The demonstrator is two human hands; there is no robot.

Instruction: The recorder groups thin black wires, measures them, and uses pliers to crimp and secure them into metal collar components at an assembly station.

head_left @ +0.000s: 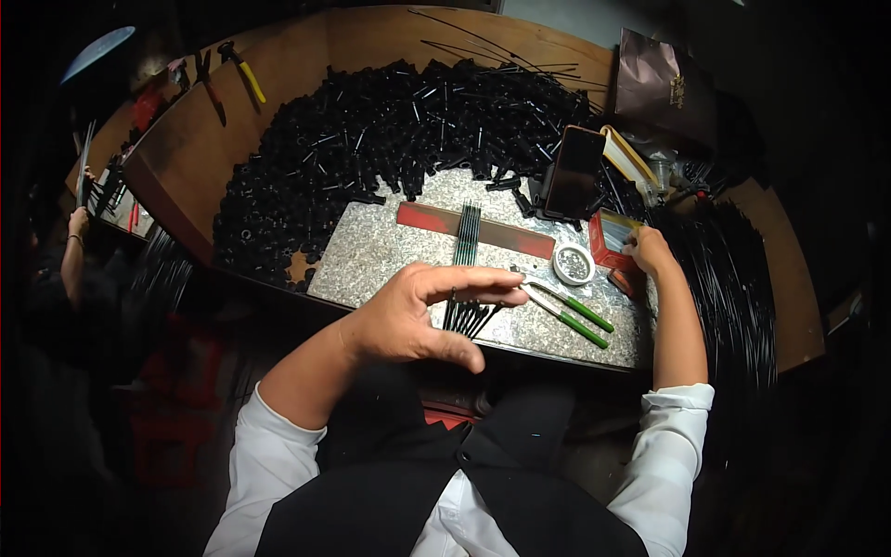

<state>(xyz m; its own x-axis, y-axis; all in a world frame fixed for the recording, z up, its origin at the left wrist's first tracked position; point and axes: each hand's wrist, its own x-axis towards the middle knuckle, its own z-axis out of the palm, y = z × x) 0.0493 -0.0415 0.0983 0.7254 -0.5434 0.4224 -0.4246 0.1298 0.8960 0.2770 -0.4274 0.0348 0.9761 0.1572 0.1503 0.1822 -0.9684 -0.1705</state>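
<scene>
Left hand, thumb spread wide from fingers, over thin dark rods; right hand at red box, grip unclear.

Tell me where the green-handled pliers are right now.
In the head view, the green-handled pliers lie right of centre on the speckled board, just below the small white dish and right of the left hand.

Illumination concentrates on the speckled tabletop; surroundings fall to near black at the periphery. The black parts show small specular highlights and little surface detail. The left hand and white sleeves render brightly. Fisheye distortion bends the wooden wall. A co-worker's forearm, far left, appears soft.
</scene>
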